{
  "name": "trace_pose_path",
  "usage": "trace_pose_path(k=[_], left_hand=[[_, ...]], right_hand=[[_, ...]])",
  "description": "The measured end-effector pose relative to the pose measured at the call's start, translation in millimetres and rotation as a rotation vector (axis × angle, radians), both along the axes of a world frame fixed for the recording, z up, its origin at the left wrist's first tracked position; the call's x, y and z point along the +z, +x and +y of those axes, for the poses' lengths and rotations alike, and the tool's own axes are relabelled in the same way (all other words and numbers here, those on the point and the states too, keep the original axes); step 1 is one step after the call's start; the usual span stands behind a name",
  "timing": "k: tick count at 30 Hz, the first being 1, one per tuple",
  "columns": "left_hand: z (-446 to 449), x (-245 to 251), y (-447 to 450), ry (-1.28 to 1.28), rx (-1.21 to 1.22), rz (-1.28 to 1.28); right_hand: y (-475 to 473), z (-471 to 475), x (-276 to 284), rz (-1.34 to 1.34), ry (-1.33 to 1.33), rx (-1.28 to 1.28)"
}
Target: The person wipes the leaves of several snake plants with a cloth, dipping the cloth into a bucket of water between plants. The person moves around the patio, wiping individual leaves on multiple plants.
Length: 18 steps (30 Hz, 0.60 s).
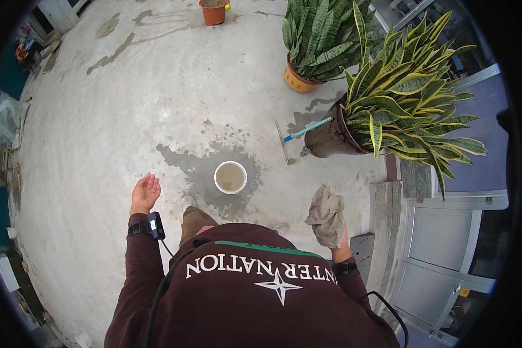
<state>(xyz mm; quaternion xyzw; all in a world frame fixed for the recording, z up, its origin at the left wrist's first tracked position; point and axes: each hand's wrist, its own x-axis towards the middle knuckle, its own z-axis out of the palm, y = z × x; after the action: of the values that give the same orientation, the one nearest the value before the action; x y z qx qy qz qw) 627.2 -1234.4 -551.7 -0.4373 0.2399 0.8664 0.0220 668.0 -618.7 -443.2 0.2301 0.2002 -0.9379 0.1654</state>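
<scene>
My left hand [145,191] is held out palm up over the concrete floor, its fingers loosely together and slightly curled, with nothing in it. A crumpled grey-beige cloth [327,215] hangs over my right hand [342,245], which grips it from below; most of the fingers are hidden behind the cloth. Between my hands, a white bucket [216,175] of murky water stands on the floor in front of my feet. A dark wet patch [200,174] spreads around it.
At right, a squeegee [304,130] with a blue-green handle leans by a large dark pot [326,141] of snake plants. A yellow pot [300,82] and an orange pot [213,15] stand farther off. Stone steps [385,209] and a metal-framed door [443,243] line the right side.
</scene>
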Motion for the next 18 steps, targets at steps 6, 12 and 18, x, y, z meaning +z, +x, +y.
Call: trace_pose_path(k=[6,12,18], left_hand=[[-223,-5,15,-0.139,0.372,-0.157],[-295,-14,-26,-0.077,0.388,-0.050],[-215,-14,-152,0.107,0.095,-0.046]], right_hand=[[-67,-154,-10,-0.049,-0.001,0.078],[-106,-206,51,0.274,-0.373,0.000],[-118,-181,7,0.131,-0.267,-0.379]])
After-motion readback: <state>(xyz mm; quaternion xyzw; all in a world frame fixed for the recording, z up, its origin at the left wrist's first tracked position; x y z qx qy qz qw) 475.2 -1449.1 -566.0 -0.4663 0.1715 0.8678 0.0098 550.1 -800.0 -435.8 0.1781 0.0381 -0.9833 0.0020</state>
